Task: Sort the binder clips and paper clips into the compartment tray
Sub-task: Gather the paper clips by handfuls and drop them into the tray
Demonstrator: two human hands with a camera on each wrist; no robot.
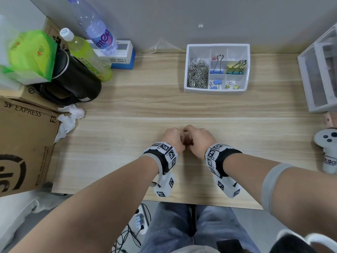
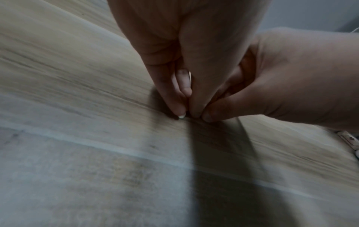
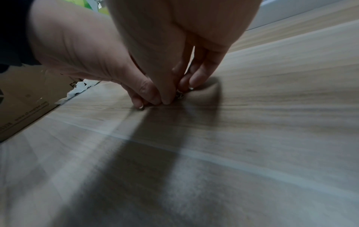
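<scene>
My left hand (image 1: pixel 173 138) and right hand (image 1: pixel 199 136) are pressed together at the middle of the wooden table (image 1: pixel 127 143), fingers curled down with their tips on the surface. In the right wrist view, a small silver paper clip (image 3: pixel 179 94) glints between the right hand's (image 3: pixel 174 86) thumb and fingers. The left hand (image 2: pixel 182 113) has thumb and fingertip meeting on the wood, and whatever lies between them is hidden. The white compartment tray (image 1: pixel 217 46) stands at the back. It holds a pile of paper clips (image 1: pixel 197 73) and coloured binder clips (image 1: pixel 217 71) in separate compartments.
At the left stand a cardboard box (image 1: pixel 23 143), a black jug (image 1: pixel 73 83), a green tissue pack (image 1: pixel 31 53), two bottles (image 1: pixel 87 55) and crumpled tissue (image 1: pixel 70 115). A clear drawer unit (image 1: pixel 321 70) and a white controller (image 1: pixel 328 152) sit at the right edge.
</scene>
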